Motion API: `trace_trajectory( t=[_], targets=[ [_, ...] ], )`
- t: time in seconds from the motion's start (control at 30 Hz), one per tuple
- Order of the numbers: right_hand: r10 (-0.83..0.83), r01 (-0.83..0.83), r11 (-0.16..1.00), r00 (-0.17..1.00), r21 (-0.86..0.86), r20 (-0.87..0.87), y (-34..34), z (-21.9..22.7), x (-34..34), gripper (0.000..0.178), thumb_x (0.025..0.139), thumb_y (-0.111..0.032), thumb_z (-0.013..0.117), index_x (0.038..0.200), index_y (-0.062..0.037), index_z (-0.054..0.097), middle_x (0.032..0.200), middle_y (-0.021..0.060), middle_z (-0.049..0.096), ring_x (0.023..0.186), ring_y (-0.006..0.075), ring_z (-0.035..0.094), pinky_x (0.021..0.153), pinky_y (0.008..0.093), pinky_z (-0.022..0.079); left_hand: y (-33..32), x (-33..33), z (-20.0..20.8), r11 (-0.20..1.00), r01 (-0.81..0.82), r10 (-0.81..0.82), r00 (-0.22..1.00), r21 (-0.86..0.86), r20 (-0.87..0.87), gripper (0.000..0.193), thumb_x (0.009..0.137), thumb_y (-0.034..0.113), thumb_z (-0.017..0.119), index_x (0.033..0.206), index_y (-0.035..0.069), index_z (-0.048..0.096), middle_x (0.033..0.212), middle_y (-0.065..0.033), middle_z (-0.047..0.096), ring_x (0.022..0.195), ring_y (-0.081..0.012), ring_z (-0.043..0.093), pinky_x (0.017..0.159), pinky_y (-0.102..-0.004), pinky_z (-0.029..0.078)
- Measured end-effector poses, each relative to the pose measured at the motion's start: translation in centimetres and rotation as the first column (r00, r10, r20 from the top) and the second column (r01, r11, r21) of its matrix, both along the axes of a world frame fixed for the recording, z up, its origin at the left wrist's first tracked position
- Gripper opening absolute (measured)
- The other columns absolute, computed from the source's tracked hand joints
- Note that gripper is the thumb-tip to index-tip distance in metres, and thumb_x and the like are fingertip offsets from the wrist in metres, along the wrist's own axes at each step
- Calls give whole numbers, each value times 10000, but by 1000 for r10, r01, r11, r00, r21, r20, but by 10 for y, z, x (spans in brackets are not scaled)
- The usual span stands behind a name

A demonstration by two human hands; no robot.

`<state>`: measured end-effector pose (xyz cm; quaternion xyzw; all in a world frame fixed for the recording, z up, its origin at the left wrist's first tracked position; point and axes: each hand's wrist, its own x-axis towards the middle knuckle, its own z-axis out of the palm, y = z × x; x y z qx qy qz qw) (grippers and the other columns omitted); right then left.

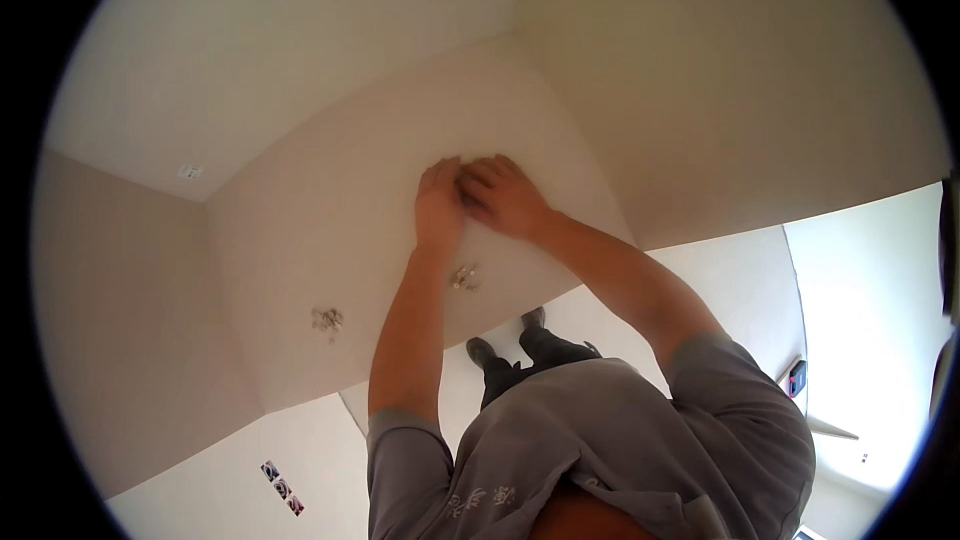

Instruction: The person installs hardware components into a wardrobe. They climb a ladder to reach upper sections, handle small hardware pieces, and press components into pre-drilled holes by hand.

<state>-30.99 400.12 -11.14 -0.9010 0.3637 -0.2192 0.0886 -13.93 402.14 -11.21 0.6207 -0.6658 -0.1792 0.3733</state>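
Note:
Both hands meet over a pale pinkish panel, near its middle. My left hand [440,205] is closed, its fingers curled and pressed toward the other hand. Against it, my right hand [505,198] is closed too, with bent fingers. A dark patch shows between them; whether it is a small object or shadow I cannot make out. Just below the hands lies a small heap of shiny metal pieces [465,277], too blurred to name. A second heap of similar small pieces [327,321] is farther left, beyond my left forearm.
Pale walls or panels rise on the left [120,310] and right [720,100]. A small white plate or label [190,172] is at the far left. My shoes [482,352] stand on a light floor. A dark and red device [797,378] is at the right, patterned squares [282,488] at lower left.

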Motion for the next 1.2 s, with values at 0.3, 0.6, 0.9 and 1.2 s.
trace_trajectory(
  t=[0.3,0.6,0.9,1.2],
  targets=[
    [-110,65,980,964,186,242,-24,4,-4,386,903,-290,671,1244,-117,623,1453,119,492,1365,315,420,1170,524,297,-4,29,-1,990,73,-48,980,-119,195,363,882,-69,536,1207,39,658,1273,-159,640,1160,-348,617,954,-409,539],
    [-415,410,909,907,-76,-72,-141,-17,-39,352,978,-295,584,1278,-120,641,1404,167,552,1348,332,464,1117,515,355,50,41,29,963,-267,264,931,25,-254,281,973,38,522,1225,21,648,1231,-174,665,1141,-318,637,982,-389,498],
    [-536,497,842,728,211,427,-43,28,-59,87,895,-37,655,982,-28,650,971,103,696,858,246,675,788,363,541,103,30,50,971,-184,239,791,153,-564,277,1008,68,544,1264,-2,624,1198,-76,676,1094,-159,620,965,-301,481],
    [-468,-332,617,574,713,672,101,104,-81,26,974,-24,600,999,-22,594,912,38,645,844,131,627,772,293,516,88,-5,120,963,256,-7,334,84,-943,337,1014,238,611,1269,18,623,1152,-66,685,1049,-166,630,937,-324,500]
  ],
)
